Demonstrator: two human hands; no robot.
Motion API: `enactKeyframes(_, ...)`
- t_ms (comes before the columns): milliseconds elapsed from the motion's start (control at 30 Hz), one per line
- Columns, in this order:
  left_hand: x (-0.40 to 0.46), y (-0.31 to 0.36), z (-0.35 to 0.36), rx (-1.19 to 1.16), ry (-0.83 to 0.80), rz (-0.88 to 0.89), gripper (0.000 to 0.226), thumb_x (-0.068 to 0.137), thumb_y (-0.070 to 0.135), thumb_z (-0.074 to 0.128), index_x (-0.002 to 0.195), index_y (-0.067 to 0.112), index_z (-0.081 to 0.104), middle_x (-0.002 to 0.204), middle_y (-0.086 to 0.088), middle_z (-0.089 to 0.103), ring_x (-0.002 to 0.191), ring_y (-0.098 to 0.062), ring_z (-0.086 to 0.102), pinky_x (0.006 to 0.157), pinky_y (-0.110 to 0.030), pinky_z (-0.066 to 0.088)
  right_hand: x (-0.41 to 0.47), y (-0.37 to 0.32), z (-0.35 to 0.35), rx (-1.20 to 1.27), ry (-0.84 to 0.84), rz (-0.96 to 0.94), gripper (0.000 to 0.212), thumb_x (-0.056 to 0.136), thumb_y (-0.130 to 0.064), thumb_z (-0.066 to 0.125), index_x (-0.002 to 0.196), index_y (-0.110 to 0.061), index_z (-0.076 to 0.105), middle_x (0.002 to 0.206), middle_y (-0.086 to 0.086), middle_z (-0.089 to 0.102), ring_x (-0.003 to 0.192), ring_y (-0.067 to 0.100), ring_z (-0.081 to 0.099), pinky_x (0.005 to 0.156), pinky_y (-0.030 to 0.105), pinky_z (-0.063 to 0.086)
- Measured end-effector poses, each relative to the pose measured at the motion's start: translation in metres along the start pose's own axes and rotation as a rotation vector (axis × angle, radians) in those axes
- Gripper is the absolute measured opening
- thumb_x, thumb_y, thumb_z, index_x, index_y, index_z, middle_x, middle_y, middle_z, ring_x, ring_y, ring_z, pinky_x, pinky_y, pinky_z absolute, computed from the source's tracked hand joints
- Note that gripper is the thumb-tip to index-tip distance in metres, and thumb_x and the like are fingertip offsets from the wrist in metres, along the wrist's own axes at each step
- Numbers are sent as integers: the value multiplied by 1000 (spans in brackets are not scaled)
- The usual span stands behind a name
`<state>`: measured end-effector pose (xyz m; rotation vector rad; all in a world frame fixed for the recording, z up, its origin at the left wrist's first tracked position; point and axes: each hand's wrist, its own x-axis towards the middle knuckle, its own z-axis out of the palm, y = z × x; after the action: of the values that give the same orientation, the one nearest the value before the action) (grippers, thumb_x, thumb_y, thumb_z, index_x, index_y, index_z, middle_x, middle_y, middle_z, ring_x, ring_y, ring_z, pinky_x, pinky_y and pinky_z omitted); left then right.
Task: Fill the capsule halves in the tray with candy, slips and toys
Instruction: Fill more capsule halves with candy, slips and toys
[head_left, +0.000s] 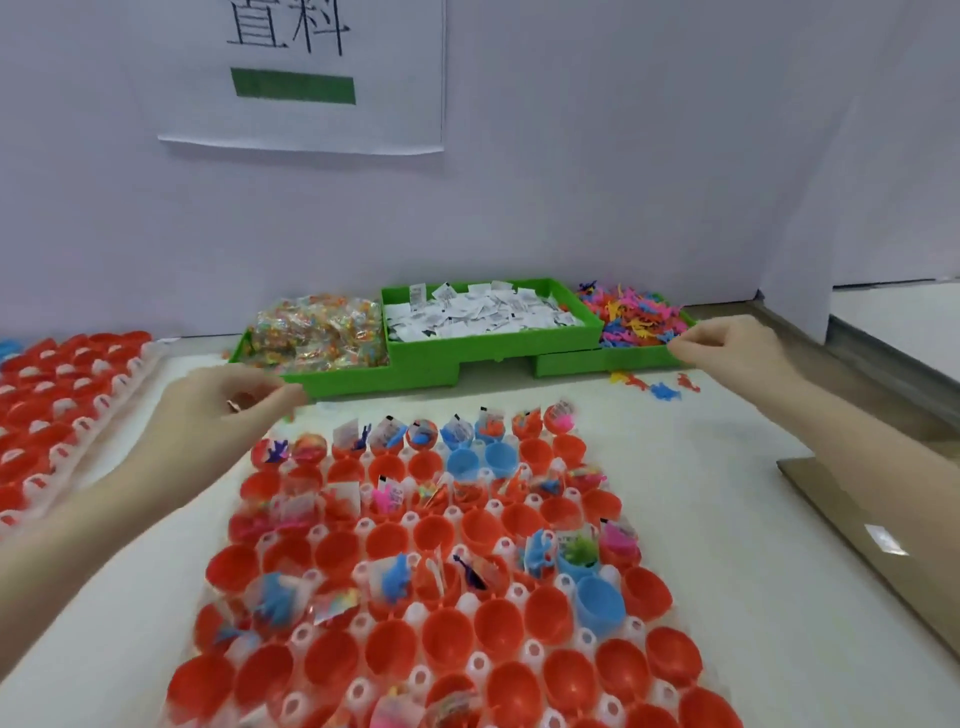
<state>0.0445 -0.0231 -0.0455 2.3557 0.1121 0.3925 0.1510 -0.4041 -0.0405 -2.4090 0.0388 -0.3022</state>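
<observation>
A clear tray (483, 662) in front of me holds red and blue capsule halves (447, 636). Several halves in the far rows and middle hold candy, slips and small toys; many near ones are bare. Behind it stand green bins of wrapped candy (317, 338), white slips (483, 312) and colourful toys (636, 317). My left hand (223, 413) hovers just in front of the candy bin, blurred, fingers loosely curled with nothing clearly in them. My right hand (727, 348) is at the toy bin's right edge, its fingertips pinching a toy from the pile.
A second tray of red capsule halves (57, 400) lies at the left. A few loose toys (657, 387) sit on the table before the toy bin. A flat brown board (872, 530) lies at the right, and a white wall with a paper sign (301, 78) stands behind.
</observation>
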Motion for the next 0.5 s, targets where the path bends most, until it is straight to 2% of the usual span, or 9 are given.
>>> enactKeyframes(67, 35, -10, 5, 91, 33, -23, 25, 92, 21, 54, 91, 1, 70, 81, -8, 65, 72, -16, 55, 58, -18, 34, 31, 9, 21, -66, -15, 14, 21, 91, -17, 56, 104, -4, 67, 103, 8, 63, 90, 18, 54, 76, 25, 39)
enactKeyframes(133, 66, -20, 11, 191, 29, -53, 29, 94, 25, 49, 103, 3, 66, 94, -9, 64, 83, -21, 52, 61, -30, 27, 57, 13, 38, -96, -38, 34, 27, 92, -18, 54, 112, -3, 64, 116, 10, 63, 105, 21, 55, 88, 27, 38)
enactKeyframes(200, 90, -36, 21, 325, -11, -91, 35, 95, 31, 46, 114, 8, 63, 111, -11, 65, 95, -25, 56, 70, -29, 32, 78, 15, 53, -88, -11, 47, 27, 93, -18, 53, 114, -6, 63, 119, 10, 62, 101, 20, 56, 87, 26, 37)
enactKeyframes(300, 120, -56, 34, 446, -74, -173, 46, 94, 46, 39, 123, 15, 57, 126, -11, 58, 111, -29, 53, 89, -35, 43, 104, 18, 68, -207, -10, 52, 30, 90, -29, 58, 112, -10, 64, 114, 6, 65, 97, 20, 58, 86, 29, 46)
enactKeyframes(400, 138, -63, 43, 613, -72, -227, 58, 90, 59, 32, 126, 19, 53, 127, -8, 53, 112, -27, 52, 89, -35, 45, 121, 17, 75, -264, -26, 69, 33, 82, -30, 67, 107, -8, 67, 108, 8, 67, 95, 22, 61, 75, 27, 47)
enactKeyframes(500, 145, -65, 51, 566, -51, -265, 53, 89, 57, 41, 123, 19, 56, 128, -12, 50, 114, -29, 50, 90, -38, 45, 134, 14, 75, -286, -36, 78, 36, 77, -29, 73, 99, 0, 69, 104, 14, 69, 96, 26, 63, 83, 34, 50)
